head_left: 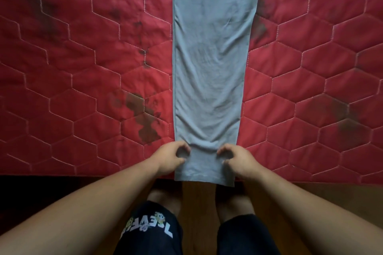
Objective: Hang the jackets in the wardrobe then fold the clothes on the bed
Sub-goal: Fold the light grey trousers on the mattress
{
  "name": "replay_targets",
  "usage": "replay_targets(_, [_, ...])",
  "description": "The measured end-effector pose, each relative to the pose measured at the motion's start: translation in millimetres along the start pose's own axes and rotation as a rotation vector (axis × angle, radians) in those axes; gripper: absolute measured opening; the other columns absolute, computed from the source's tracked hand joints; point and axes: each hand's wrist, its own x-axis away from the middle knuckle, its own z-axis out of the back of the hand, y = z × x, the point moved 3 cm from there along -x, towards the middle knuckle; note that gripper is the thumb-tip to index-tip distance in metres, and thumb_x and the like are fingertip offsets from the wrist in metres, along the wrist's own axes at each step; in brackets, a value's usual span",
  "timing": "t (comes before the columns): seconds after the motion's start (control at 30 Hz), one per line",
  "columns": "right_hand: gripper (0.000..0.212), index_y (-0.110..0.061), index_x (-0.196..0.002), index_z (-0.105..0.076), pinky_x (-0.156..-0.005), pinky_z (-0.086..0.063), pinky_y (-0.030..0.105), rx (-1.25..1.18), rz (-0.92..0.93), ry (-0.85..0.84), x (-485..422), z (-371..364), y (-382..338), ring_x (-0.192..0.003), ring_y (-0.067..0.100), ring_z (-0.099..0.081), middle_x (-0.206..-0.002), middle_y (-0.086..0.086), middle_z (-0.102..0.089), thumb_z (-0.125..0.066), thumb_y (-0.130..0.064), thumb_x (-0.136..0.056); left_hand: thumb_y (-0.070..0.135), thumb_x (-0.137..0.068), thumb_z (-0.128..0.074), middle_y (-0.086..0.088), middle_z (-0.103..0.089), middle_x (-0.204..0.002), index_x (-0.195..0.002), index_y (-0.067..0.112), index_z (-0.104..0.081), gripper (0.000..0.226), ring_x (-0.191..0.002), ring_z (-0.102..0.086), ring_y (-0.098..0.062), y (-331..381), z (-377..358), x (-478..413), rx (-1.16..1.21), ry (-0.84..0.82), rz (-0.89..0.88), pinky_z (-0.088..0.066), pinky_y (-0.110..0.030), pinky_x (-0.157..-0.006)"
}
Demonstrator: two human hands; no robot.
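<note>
Left hand (171,158), right hand (238,161) on garment hem (204,172)

Wooden floor (310,196) along bottom of view, brown planks on right, left part lost in shadow. Narrow strip of it shows between bare legs (234,203). Black shorts (244,238), white lettering print (149,229) with little cartoon figures on left leg, upside down from here, can't read it. Brownish stains (143,122) on red quilted bed (62,89): biggest patch left of centre, fainter smudges farther back and on right.
</note>
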Motion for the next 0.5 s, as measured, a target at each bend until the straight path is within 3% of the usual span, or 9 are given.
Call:
replay_targets(0.07, [0.033, -0.025, -0.084, -0.070, -0.064, -0.054, 0.026, -0.009, -0.025, -0.046, 2.2, 1.6, 6.8, -0.073, 0.015, -0.066, -0.087, 0.000, -0.071, -0.061, 0.004, -0.074, -0.004, -0.081, -0.059, 0.008, -0.067, -0.092, -0.099, 0.020, -0.070, 0.032, -0.083, -0.060, -0.005, -1.0, 0.0, 1.0, -0.047, -0.058, 0.027, -0.047, -0.021, -0.077])
replay_targets(0.13, [0.021, -0.024, -0.078, -0.072, -0.063, -0.050, 0.024, -0.021, -0.003, -0.023, 3.4, 10.7, 4.4, -0.065, 0.007, -0.062, -0.074, -0.007, -0.071, -0.067, -0.004, -0.076, -0.005, -0.082, -0.056, 0.008, -0.058, -0.069, -0.091, 0.019, -0.071, 0.030, -0.060, -0.049, -0.004, 2.9, 7.6, 4.3, 0.041, -0.057, 0.058, -0.040, -0.024, -0.060])
replay_targets(0.23, [0.014, -0.015, -0.073, -0.075, -0.065, -0.044, 0.027, -0.094, 0.059, 0.000, 8.7, 31.2, -16.7, -0.063, 0.005, -0.058, -0.065, -0.006, -0.068, -0.070, -0.014, -0.085, -0.007, -0.086, -0.053, 0.004, -0.055, -0.064, -0.089, 0.008, -0.072, 0.024, -0.060, -0.047, -0.011, 19.3, 31.3, 10.7, 0.196, -0.014, 0.069, -0.038, -0.024, -0.058])
replay_targets(0.37, [0.050, -0.014, -0.070, -0.076, -0.051, -0.034, 0.026, -0.192, 0.113, 0.091, 24.0, 81.2, -76.2, -0.051, 0.013, -0.045, -0.053, -0.002, -0.051, -0.058, -0.051, -0.097, -0.001, -0.090, -0.055, 0.000, -0.059, -0.067, -0.085, 0.009, -0.074, 0.022, -0.063, -0.049, -0.011, 67.2, 84.7, 20.9, 0.336, 0.063, 0.058, -0.037, -0.023, -0.058])
replay_targets(0.43, [0.073, -0.014, -0.067, -0.076, -0.058, -0.038, 0.028, -0.289, 0.088, 0.144, 27.1, 114.5, -114.8, -0.059, 0.015, -0.052, -0.062, 0.004, -0.061, -0.043, -0.076, -0.087, 0.003, -0.089, -0.058, -0.006, -0.066, -0.081, -0.089, 0.006, -0.076, 0.018, -0.073, -0.057, -0.011, 98.3, 122.9, 20.8, 0.370, 0.107, 0.011, -0.041, -0.021, -0.064])
replay_targets(0.5, [0.087, -0.013, -0.074, -0.074, -0.056, -0.038, 0.027, -0.536, 0.047, 0.125, 21.6, 149.8, -153.6, -0.060, 0.017, -0.053, -0.066, 0.005, -0.064, -0.032, -0.089, -0.073, 0.008, -0.087, -0.058, -0.010, -0.065, -0.084, -0.092, 0.006, -0.072, 0.016, -0.072, -0.056, -0.013, 134.1, 164.2, 13.6, 0.429, 0.145, -0.046, -0.040, -0.023, -0.061])
